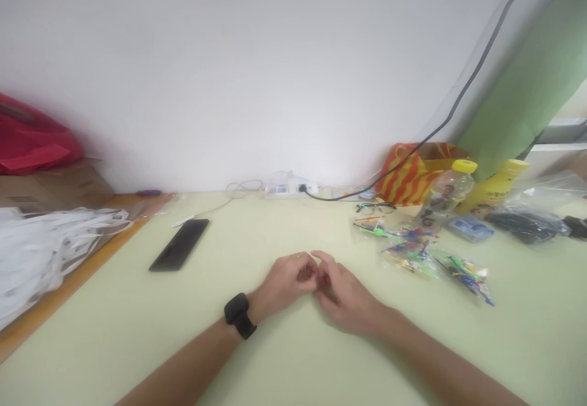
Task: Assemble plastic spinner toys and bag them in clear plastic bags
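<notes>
My left hand point(290, 280) rests at the middle of the pale green table point(257, 363), its fingers curled in. A black watch point(240, 315) is on that wrist. Against it, with fingertips meeting, is my right hand point(345, 296), also closed, the index finger bent over the top. Whatever the fingers pinch, if anything, is hidden between them. Nearest to the right hand lie several clear packets of colourful plastic pieces point(410, 250). A black phone point(180, 246) lies flat beyond the left hand, on the left.
Along the wall stand a power strip point(291, 187) with a black cable, glasses point(376, 208), a striped bag point(403, 177), a clear bottle point(447, 195), a yellow bottle point(493, 189) and a blue packet point(470, 227). White straps point(50, 253) and a cardboard box point(55, 183) occupy the left.
</notes>
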`<state>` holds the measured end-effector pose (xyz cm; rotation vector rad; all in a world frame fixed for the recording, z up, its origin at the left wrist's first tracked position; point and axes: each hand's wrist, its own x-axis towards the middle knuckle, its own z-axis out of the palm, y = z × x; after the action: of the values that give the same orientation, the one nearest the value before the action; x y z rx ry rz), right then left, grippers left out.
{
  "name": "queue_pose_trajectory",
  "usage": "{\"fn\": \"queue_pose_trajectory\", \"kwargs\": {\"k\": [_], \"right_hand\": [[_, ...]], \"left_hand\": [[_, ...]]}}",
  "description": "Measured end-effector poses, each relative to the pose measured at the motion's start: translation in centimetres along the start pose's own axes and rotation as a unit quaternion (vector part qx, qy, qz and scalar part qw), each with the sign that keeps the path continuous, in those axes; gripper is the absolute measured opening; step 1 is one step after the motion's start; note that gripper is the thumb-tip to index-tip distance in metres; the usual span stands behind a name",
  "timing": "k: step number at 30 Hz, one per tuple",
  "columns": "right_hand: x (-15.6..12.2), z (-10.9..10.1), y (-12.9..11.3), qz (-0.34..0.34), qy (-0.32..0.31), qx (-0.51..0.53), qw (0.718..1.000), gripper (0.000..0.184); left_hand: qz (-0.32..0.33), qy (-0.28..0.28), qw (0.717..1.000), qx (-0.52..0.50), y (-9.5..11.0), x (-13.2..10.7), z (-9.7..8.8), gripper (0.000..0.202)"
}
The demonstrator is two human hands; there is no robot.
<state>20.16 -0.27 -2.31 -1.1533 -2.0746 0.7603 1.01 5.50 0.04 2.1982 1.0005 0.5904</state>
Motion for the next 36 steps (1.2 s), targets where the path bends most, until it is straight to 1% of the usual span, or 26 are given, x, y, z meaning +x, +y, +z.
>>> {"fn": "queue_pose_trajectory", "kwargs": {"k": [8, 17, 22, 31, 36], "right_hand": [[0.07, 0.13, 0.41, -0.008, -0.001, 0.004, 1.000, 0.068], [0.05, -0.01, 0.07, -0.005, -0.006, -0.006, 1.000, 0.070], [0.12, -0.03, -0.07, -0.016, -0.001, -0.011, 1.000, 0.071], [0.12, 0.00, 0.01, -0.012, 0.000, -0.023, 1.000, 0.073], [0.15, -0.23, 0.67, 0.024, 0.019, -0.022, 0.999, 0.070]], "left_hand": [[0.001, 0.003, 1.000, -0.002, -0.11, -0.01, 0.06, 0.003], [-0.003, 0.008, 1.000, -0.019, -0.29, 0.05, 0.16, 0.003], [-0.011, 0.006, 0.999, -0.040, -0.30, 0.09, 0.01, 0.006], [-0.018, -0.003, 0.997, -0.080, -0.30, 0.15, -0.12, 0.008], [-0.012, -0.013, 0.993, -0.117, -0.63, 0.10, 0.11, 0.008]]}}
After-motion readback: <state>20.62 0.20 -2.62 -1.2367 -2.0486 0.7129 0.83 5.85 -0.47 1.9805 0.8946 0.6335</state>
